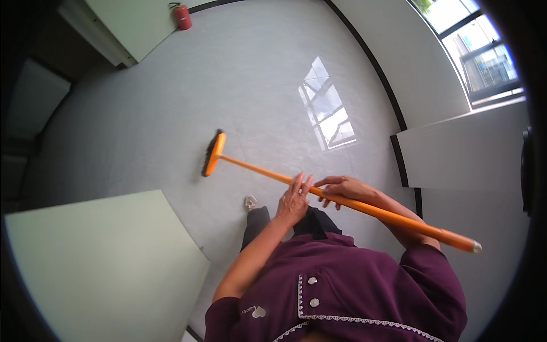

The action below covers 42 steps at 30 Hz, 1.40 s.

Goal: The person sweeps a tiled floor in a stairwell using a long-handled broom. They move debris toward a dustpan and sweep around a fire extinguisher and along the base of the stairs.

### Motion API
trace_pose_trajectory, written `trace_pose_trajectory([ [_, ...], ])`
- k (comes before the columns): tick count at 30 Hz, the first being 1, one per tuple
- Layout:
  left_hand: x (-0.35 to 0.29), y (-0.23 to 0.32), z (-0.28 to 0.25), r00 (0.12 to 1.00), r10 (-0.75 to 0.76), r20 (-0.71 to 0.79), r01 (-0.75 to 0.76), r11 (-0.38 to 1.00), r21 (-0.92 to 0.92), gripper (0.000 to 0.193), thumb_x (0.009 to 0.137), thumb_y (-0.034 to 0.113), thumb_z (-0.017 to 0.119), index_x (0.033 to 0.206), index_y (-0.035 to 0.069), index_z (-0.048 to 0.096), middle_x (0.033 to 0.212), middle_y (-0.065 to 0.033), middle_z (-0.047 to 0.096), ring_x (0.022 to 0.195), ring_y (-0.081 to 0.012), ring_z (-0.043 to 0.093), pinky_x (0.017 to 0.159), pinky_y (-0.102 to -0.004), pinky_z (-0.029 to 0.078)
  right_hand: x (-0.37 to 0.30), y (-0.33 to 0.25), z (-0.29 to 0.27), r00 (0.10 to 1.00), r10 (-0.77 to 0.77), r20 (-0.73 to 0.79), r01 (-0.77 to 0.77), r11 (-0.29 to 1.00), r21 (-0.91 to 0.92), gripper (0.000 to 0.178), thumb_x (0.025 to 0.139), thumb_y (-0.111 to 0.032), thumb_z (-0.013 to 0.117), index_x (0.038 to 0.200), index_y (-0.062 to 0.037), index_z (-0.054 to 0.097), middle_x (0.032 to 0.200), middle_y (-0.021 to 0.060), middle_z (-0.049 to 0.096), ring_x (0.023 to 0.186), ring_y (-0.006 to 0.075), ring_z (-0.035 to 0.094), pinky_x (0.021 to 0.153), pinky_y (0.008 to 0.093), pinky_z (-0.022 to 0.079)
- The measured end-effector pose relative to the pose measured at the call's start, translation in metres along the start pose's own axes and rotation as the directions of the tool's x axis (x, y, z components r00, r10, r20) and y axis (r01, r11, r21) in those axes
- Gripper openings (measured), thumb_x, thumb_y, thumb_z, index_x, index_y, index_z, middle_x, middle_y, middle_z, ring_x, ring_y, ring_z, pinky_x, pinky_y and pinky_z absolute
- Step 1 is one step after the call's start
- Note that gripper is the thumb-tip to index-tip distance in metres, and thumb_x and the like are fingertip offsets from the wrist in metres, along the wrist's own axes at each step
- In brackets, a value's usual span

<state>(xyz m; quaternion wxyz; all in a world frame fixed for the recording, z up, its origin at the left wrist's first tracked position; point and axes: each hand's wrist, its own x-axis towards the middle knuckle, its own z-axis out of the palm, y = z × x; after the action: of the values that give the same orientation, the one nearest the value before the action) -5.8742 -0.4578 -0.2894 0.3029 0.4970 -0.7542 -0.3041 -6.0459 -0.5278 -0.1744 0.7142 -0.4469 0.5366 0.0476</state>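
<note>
A long-handled broom (387, 213) with an orange stick slants across in front of me. Its orange head (215, 155), fringed with dark bristles, is down by the floor ahead and to the left. My left hand (293, 203) holds the stick lower down, its fingers fairly straight and laid over it. Just to the right, my right hand (348, 186) holds the stick loosely, with some fingertips showing below it. The upper stick passes over my right forearm, and its pale-tipped end (476, 247) points out to the right.
Grey glossy floor (142, 125) spreads ahead, with window light reflected on it. A pale panel-like surface (108, 256) stands close at the left. A red fire extinguisher (183, 17) stands by the far wall. On the right are a dark-skirted wall (450, 151) and a window (484, 57).
</note>
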Motion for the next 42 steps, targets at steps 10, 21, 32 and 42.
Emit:
trace_pose_trajectory([
  [10, -0.017, -0.239, -0.1, 0.954, -0.214, -0.21, 0.267, 0.926, 0.267, 0.02, 0.073, -0.005, 0.053, 0.091, 0.005, 0.051, 0.095, -0.0124, 0.054, 0.099, -0.0317, 0.049, 0.08, -0.0402, 0.044, 0.038, -0.103, 0.024, 0.729, -0.678, -0.088, 0.683, 0.717, 0.139, 0.048, 0.075, -0.006, 0.06, 0.12, -0.006, 0.045, 0.124, 0.0111, 0.043, 0.113, 0.0215, 0.045, 0.097, 0.036, 0.034],
  [21, 0.175, -0.239, -0.06, 0.947, -0.318, 0.036, 0.289, 0.897, 0.334, 0.03, 0.056, 0.005, 0.069, 0.084, 0.011, 0.061, 0.085, -0.007, 0.057, 0.087, -0.0271, 0.053, 0.073, -0.0384, 0.046, 0.029, -0.151, -0.094, 0.593, -0.751, -0.289, 0.792, 0.608, 0.045, 0.015, 0.078, -0.011, 0.064, 0.071, -0.0021, 0.054, 0.078, 0.0111, 0.06, 0.09, 0.0243, 0.058, 0.088, 0.0434, 0.043],
  [32, 0.383, 0.015, 0.125, 0.754, 0.433, 0.494, -0.291, 0.895, -0.34, 0.005, 0.067, 0.011, 0.054, 0.07, 0.013, 0.057, 0.067, -0.0071, 0.06, 0.068, -0.0287, 0.059, 0.058, -0.0427, 0.046, -0.153, -0.193, -0.141, 0.23, -0.711, -0.665, 0.209, 0.703, -0.68, 0.029, 0.071, -0.033, 0.063, 0.059, -0.0113, 0.046, 0.059, 0.004, 0.056, 0.061, 0.017, 0.058, 0.068, 0.0321, 0.044],
  [42, 0.421, -0.04, -0.001, 0.82, 0.381, 0.428, -0.399, 0.915, -0.051, 0.006, 0.064, 0.009, 0.057, 0.068, 0.01, 0.053, 0.064, -0.0081, 0.058, 0.069, -0.0274, 0.059, 0.058, -0.0412, 0.042, -0.187, -0.137, -0.178, 0.053, -0.555, -0.83, 0.612, 0.675, -0.413, 0.013, 0.069, -0.02, 0.055, 0.07, -0.0127, 0.044, 0.066, 0.0017, 0.049, 0.072, 0.0156, 0.048, 0.079, 0.034, 0.038],
])
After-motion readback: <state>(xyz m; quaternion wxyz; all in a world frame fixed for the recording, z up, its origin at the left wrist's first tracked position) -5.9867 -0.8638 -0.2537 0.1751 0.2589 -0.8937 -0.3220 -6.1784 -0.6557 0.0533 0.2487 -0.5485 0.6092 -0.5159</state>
